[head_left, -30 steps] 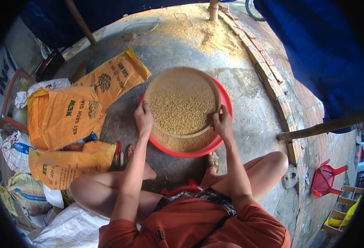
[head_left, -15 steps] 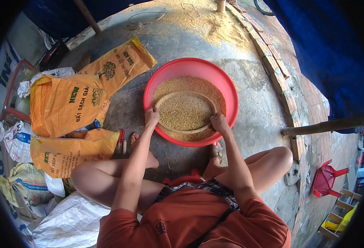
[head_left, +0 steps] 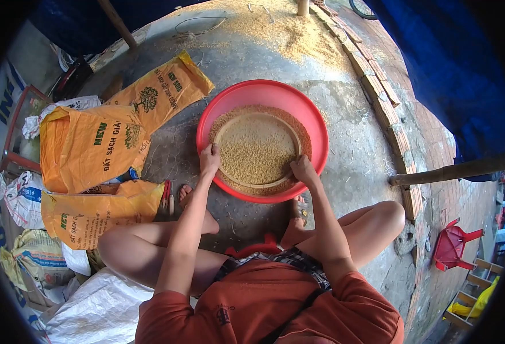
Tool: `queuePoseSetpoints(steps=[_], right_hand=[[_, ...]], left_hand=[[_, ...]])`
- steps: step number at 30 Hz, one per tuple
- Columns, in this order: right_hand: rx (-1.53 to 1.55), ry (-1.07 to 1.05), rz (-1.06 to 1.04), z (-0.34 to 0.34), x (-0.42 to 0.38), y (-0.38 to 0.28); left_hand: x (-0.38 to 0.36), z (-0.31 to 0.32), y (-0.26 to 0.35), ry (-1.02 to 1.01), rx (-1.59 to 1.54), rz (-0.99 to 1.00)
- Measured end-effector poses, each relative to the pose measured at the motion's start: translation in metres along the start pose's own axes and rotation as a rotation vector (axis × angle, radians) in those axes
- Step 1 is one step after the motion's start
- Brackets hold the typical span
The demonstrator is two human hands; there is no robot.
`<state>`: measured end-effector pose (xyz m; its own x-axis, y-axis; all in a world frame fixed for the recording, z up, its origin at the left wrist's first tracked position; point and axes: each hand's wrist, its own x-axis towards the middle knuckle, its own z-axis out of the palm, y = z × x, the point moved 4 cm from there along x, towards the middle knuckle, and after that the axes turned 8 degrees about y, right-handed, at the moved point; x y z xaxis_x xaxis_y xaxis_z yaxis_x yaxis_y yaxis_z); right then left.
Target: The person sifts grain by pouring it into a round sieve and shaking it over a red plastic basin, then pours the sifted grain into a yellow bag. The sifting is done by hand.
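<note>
Both my hands grip a round sieve (head_left: 258,182) by its rim, over a large red basin (head_left: 315,109). My left hand (head_left: 210,160) is closed on the rim's left side, and my right hand (head_left: 303,169) is closed on its right side. Golden grain (head_left: 258,155), which looks like rice husks or paddy, covers the nearer part of the sieve's mesh; the far part shows bare mesh. More of this brownish grain (head_left: 229,116) lies in the basin around the sieve. The sieve hides the basin's middle.
Orange soil bags (head_left: 106,143) and white sacks (head_left: 95,304) crowd the left side. A wooden-handled tool (head_left: 171,203) lies near my left foot. Husks (head_left: 315,46) are spread on the far floor. A brick edging (head_left: 384,114), a wooden pole (head_left: 447,175) and a red stool (head_left: 456,245) are at right.
The sieve has tilted so that its face looks rounder and its far rim sits farther forward. Grain on it has slid toward me, baring the far mesh. Both hands keep their grip.
</note>
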<state>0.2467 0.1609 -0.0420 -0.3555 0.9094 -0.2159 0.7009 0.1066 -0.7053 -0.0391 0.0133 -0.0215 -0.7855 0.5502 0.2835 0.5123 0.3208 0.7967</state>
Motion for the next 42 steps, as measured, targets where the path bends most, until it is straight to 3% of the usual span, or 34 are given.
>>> queuePoseSetpoints(steps=[1, 3, 4, 6, 7, 9, 10, 12, 14, 16, 18, 20, 21, 23, 26, 27, 30, 31, 32, 35, 38, 41, 42], right_hand=[[0.002, 0.0, 0.005, -0.007, -0.008, -0.013], [0.082, -0.022, -0.252, -0.027, -0.026, -0.057], [0.08, -0.024, -0.25, -0.032, -0.032, -0.074], [0.454, -0.068, -0.032, -0.034, -0.036, -0.093], [0.455, -0.075, -0.033, -0.032, -0.032, -0.09], [0.414, 0.059, 0.056, -0.032, -0.017, -0.071], [0.417, 0.053, 0.054, -0.032, -0.014, -0.062], [0.098, 0.078, 0.028, -0.035, -0.009, -0.043], [0.081, 0.04, 0.112, -0.03, -0.009, -0.029], [-0.04, 0.131, -0.017, -0.029, -0.01, -0.034], [-0.118, 0.23, -0.136, -0.032, -0.019, -0.045], [-0.063, 0.267, -0.184, -0.032, -0.019, -0.053], [-0.061, 0.272, -0.185, -0.037, -0.022, -0.063], [0.054, 0.432, -0.395, -0.066, -0.04, -0.103], [0.323, 0.541, -0.459, -0.097, -0.062, -0.149], [0.282, 0.576, -0.493, -0.099, -0.061, -0.152], [0.148, 0.534, -0.51, -0.067, -0.026, -0.11], [0.059, 0.515, -0.434, -0.055, -0.024, -0.097], [0.06, 0.512, -0.44, -0.048, -0.026, -0.088], [-0.039, 0.351, -0.241, -0.03, -0.025, -0.06], [-0.059, 0.311, -0.21, -0.029, -0.022, -0.054], [-0.011, 0.372, -0.27, -0.049, -0.028, -0.083], [0.137, 0.422, -0.331, -0.062, -0.034, -0.101]], left_hand=[[0.0, 0.002, -0.012, -0.073, -0.025, -0.107], [-0.002, -0.004, -0.012, -0.165, -0.108, -0.428], [0.005, 0.008, -0.05, -0.167, -0.263, -0.563], [0.013, -0.003, -0.036, -0.154, -0.527, -0.734], [0.016, -0.007, -0.026, -0.147, -0.525, -0.737], [0.021, -0.011, 0.011, -0.11, -0.332, -0.485], [0.014, -0.019, 0.048, -0.172, -0.226, -0.55], [0.01, -0.003, 0.044, -0.036, 0.092, -0.163], [-0.001, 0.009, 0.03, -0.023, 0.099, -0.154], [-0.009, 0.013, 0.008, -0.093, -0.065, -0.298], [-0.01, 0.013, -0.005, -0.089, -0.148, -0.32], [-0.001, 0.003, 0.003, 0.095, -0.091, -0.109], [0.005, -0.001, 0.01, 0.095, -0.094, -0.103], [0.022, -0.022, 0.047, 0.14, -0.353, -0.032], [0.033, -0.064, 0.12, 0.209, -0.482, 0.064], [0.037, -0.067, 0.126, 0.249, -0.503, 0.105], [0.04, -0.042, 0.08, 0.107, -0.287, 0.001], [0.032, -0.033, 0.071, 0.255, -0.261, 0.109], [0.023, -0.022, 0.048, 0.144, -0.107, -0.006], [0.004, -0.003, 0.005, 0.114, -0.041, -0.084], [0.003, -0.002, 0.005, -0.033, 0.005, -0.225], [0.021, -0.027, 0.049, 0.116, -0.101, -0.006], [0.026, -0.039, 0.074, 0.119, -0.105, -0.001]])
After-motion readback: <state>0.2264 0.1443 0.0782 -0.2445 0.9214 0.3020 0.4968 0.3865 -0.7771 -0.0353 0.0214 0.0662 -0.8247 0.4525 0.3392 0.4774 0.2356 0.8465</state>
